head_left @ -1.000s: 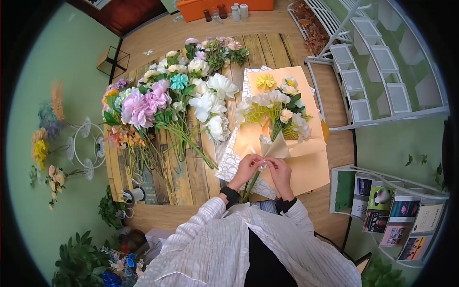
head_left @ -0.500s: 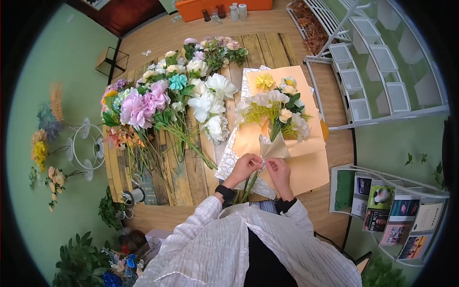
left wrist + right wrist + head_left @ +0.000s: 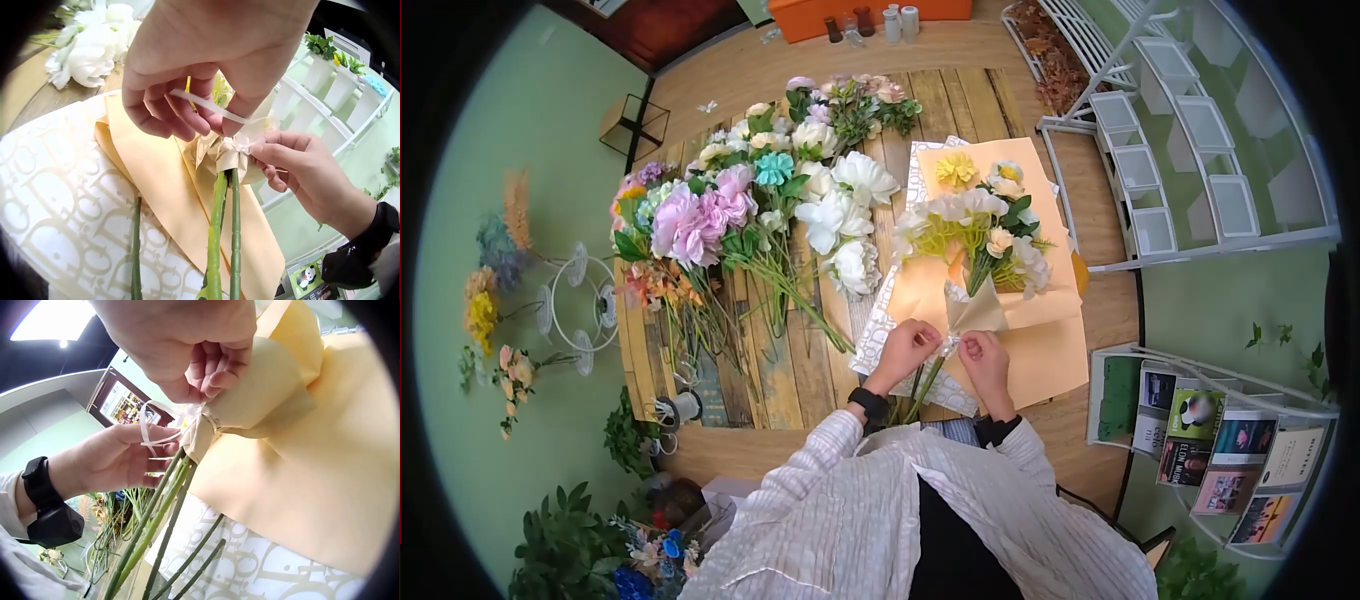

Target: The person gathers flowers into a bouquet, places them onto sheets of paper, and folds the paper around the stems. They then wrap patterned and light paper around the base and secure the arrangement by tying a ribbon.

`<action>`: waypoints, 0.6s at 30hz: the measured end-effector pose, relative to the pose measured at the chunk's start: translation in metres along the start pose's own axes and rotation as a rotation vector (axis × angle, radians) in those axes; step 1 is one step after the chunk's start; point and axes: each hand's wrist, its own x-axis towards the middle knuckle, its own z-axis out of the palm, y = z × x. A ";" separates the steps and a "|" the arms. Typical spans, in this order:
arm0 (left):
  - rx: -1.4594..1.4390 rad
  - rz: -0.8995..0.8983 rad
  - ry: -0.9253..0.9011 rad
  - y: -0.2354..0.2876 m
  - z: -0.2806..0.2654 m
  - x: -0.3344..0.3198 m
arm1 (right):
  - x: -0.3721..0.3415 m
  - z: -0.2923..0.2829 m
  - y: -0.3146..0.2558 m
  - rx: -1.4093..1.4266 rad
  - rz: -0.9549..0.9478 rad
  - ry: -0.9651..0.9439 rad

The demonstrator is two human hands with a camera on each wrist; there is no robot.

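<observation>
A bouquet of white, peach and yellow flowers (image 3: 1000,240) lies on the table, wrapped in peach paper (image 3: 1040,350). Its green stems (image 3: 216,244) stick out below the gathered wrap, where a white ribbon (image 3: 209,106) is knotted. My left hand (image 3: 910,347) is just left of the knot and pinches one ribbon end between thumb and fingers, the tail jutting past them. On the other side, my right hand (image 3: 984,362) pinches the ribbon with thumb and forefinger, right at the knot in the left wrist view.
Patterned white paper (image 3: 56,200) lies under the wrap. Loose pink peonies (image 3: 700,220), white blooms (image 3: 855,265) and other stems cover the left of the wooden table (image 3: 800,390). A spool (image 3: 688,407) stands at its near left corner. A magazine rack (image 3: 1220,440) is at the right.
My hands have drawn apart from close together at the knot, the left moving slightly left and the right slightly right. The bouquet stays in place.
</observation>
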 end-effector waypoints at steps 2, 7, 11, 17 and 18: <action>0.011 0.010 0.016 -0.002 0.000 0.000 | -0.001 -0.001 0.002 -0.009 -0.009 0.014; 0.158 -0.001 0.231 -0.005 0.003 -0.002 | -0.004 -0.006 0.005 -0.054 -0.061 0.009; 0.256 0.074 0.299 -0.006 0.005 0.002 | -0.009 -0.009 0.010 -0.150 -0.124 -0.012; 0.130 -0.070 0.259 -0.016 0.004 0.006 | -0.013 -0.006 0.019 -0.183 -0.151 0.075; 0.019 -0.067 0.136 -0.022 -0.003 0.005 | -0.012 -0.007 0.020 -0.061 -0.019 0.048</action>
